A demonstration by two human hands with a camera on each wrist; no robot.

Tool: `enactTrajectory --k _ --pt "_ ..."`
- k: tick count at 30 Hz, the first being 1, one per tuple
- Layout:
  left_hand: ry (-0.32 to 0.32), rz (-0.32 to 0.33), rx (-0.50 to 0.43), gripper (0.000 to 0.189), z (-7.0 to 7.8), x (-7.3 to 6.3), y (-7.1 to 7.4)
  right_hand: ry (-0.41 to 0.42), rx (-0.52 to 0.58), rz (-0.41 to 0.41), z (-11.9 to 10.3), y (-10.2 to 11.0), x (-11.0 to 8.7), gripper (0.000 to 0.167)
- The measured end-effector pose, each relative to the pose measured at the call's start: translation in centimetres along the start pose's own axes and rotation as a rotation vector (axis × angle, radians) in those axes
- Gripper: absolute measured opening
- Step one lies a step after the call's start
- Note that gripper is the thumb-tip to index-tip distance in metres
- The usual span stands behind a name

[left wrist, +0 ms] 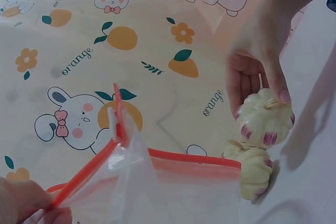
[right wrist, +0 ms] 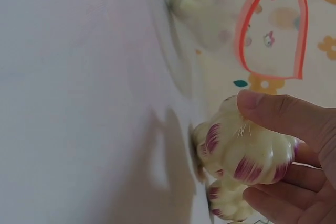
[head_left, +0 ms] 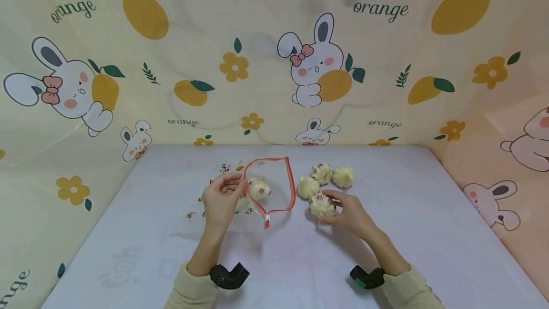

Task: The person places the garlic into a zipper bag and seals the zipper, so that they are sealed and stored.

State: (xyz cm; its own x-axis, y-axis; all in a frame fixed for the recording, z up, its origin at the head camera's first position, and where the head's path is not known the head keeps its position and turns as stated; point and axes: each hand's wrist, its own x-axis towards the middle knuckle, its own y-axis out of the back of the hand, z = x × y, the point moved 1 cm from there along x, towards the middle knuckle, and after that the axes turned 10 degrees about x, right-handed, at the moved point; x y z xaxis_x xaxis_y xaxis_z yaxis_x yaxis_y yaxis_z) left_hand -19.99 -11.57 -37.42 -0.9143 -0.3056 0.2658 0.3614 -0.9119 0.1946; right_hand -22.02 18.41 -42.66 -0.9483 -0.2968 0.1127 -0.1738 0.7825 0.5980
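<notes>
My left hand pinches the red-edged mouth of a clear zip bag, which stands spread open toward the right. Inside the bag lies a garlic bulb, pale with purple marks; small printed figures show on the plastic. To the right, my right hand grips another garlic bulb between thumb and fingers. In the right wrist view this garlic bulb shows purple streaks, with the thumb across its top. A red zip slider sticks up from the bag's edge in the left wrist view.
Just beyond the right hand sit more garlic bulbs: a plain one, a purple-marked one and a pale one. They stand on a white table. A printed cloth with rabbits and oranges rises behind it.
</notes>
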Motion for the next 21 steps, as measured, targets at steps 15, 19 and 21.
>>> enactTrajectory --k 15,19,21 --pt "-0.005 0.004 -0.005 0.019 0.0 0.0 0.0 0.108 -0.015 0.033 -1.5 0.4 0.3 0.066" --pt "-0.007 0.005 0.001 0.02 0.1 0.0 0.0 0.102 -0.017 0.033 -1.9 0.5 0.3 0.067" --pt "-0.007 0.007 0.003 0.02 0.1 0.0 0.0 0.11 -0.014 0.037 -2.2 0.5 0.3 0.067"
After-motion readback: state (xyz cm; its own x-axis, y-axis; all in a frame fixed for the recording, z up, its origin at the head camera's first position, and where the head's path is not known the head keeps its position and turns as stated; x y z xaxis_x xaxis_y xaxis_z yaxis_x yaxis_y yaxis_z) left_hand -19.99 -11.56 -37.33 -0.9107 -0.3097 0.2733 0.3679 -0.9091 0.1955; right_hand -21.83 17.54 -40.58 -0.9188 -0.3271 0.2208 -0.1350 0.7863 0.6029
